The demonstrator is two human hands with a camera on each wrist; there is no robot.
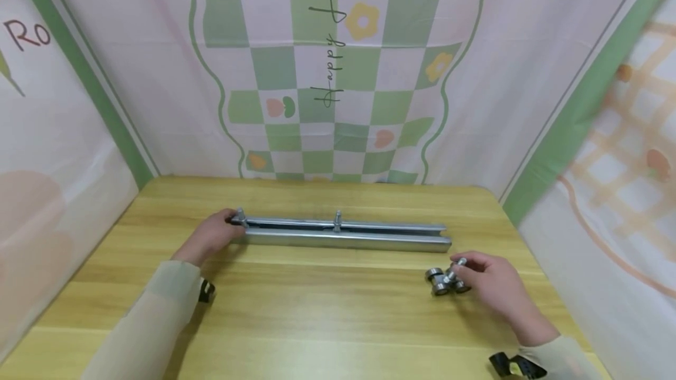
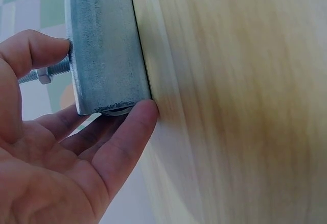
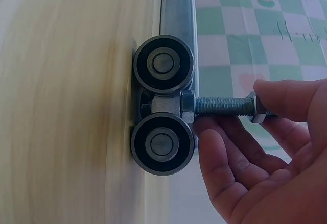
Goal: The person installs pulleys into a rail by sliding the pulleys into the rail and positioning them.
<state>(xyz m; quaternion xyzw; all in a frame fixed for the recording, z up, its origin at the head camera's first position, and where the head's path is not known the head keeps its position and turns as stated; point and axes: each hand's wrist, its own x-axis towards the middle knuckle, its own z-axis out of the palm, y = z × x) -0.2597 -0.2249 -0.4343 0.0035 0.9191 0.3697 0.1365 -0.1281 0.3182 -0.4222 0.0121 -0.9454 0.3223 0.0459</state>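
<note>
A long metal channel rail (image 1: 343, 243) lies across the table with its slot facing up. Two threaded bolts stand up from that slot, one near the middle (image 1: 338, 220) and one at the left end. My left hand (image 1: 213, 233) grips the rail's left end; in the left wrist view the thumb presses its upper edge while the fingers cover the end opening. Off the rail's right end is a roller trolley (image 1: 440, 281) with several wheels. My right hand (image 3: 271, 152) pinches its upright bolt (image 3: 222, 106) near the nut. Its wheels sit at the tabletop.
The wooden table (image 1: 317, 315) extends in front of the rail. Printed cloth (image 1: 348, 75) hangs behind the table's back edge, with more cloth on both sides. Black straps (image 1: 207, 291) are on both wrists.
</note>
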